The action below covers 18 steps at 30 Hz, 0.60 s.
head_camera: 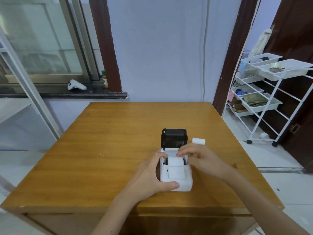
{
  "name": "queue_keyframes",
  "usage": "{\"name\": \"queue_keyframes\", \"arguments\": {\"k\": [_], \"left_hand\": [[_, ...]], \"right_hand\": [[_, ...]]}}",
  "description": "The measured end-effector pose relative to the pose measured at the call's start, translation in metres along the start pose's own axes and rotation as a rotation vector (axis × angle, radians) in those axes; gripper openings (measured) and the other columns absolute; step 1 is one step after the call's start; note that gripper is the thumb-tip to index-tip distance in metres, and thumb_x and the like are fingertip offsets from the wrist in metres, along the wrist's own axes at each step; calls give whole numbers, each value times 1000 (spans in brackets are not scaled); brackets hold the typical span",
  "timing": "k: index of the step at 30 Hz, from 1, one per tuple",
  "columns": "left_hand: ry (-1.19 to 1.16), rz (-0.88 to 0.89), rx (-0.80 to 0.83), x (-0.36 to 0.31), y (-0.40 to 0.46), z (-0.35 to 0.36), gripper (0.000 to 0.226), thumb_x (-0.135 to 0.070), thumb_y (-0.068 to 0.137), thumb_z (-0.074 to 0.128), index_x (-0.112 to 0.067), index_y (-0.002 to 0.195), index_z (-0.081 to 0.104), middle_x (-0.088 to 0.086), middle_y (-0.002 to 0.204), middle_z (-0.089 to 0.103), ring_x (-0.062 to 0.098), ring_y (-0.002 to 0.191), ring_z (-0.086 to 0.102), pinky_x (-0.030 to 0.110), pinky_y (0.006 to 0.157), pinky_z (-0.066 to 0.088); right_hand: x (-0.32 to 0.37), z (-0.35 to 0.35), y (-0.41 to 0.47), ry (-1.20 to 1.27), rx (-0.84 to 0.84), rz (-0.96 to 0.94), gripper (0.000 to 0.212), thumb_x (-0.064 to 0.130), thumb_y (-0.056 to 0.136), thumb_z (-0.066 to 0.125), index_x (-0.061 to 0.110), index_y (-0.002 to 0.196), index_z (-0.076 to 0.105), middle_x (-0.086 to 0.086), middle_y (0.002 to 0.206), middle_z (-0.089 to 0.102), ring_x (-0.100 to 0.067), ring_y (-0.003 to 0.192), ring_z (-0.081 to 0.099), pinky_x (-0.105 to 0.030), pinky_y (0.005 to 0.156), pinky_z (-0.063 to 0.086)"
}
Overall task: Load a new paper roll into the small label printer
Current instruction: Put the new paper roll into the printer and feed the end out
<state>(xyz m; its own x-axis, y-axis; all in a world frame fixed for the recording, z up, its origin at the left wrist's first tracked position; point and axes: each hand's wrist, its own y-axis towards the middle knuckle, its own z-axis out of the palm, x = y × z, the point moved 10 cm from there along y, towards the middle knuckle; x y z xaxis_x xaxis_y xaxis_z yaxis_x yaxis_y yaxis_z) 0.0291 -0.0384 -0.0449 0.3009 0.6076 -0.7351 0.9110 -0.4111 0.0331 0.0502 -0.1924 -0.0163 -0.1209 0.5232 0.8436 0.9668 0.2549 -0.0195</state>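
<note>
Left hand (pixel 153 173) clasping the white printer (pixel 176 173) on the wooden table (pixel 105 150), lid (pixel 174 138) up; right hand (pixel 194 156) fingertips resting on the paper roll (pixel 175 161) seated in the bay, grip unclear; small white roll (pixel 198 140) lying just right of the lid.

A white game controller (pixel 76 85) lies on the dark window ledge (pixel 67 94), with a small green-capped bottle (pixel 105 79) standing just to its right by the brown frame. Over on the right, a white wheeled rack (pixel 271 92) holds trays with folded green cloth (pixel 254 99) and a tape roll (pixel 276 67). A bare wooden table (pixel 105 150) fills the middle of the room.
</note>
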Motion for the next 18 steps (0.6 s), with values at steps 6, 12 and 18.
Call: {"name": "queue_keyframes", "arguments": {"k": [6, 12, 18], "left_hand": [[6, -22, -4, 1, -1, -1, 79, -63, 61, 76, -48, 123, 30, -22, 123, 45, 3, 108, 47, 27, 87, 47], [64, 38, 12, 1, 2, 4, 83, -74, 62, 68, -59, 132, 26, -27, 147, 31, 9, 125, 42, 44, 102, 43], [85, 69, -1, 1, 4, 4, 80, -77, 63, 66, -57, 132, 31, -34, 147, 26, 7, 127, 42, 43, 103, 42]], "right_hand": [[-2, -3, -4, -57, -3, -18, 23, 12, 90, 63, 24, 107, 73, 9, 99, 65, 7, 77, 52, -7, 66, 42], [-4, -5, -8, -6, -58, -51, 24, 12, 92, 59, 28, 101, 75, 4, 101, 72, 0, 78, 60, -9, 64, 42], [-2, -43, -15, 149, -441, -34, 21, 14, 92, 57, 24, 89, 75, 10, 96, 73, -11, 93, 64, -28, 84, 50]]}}
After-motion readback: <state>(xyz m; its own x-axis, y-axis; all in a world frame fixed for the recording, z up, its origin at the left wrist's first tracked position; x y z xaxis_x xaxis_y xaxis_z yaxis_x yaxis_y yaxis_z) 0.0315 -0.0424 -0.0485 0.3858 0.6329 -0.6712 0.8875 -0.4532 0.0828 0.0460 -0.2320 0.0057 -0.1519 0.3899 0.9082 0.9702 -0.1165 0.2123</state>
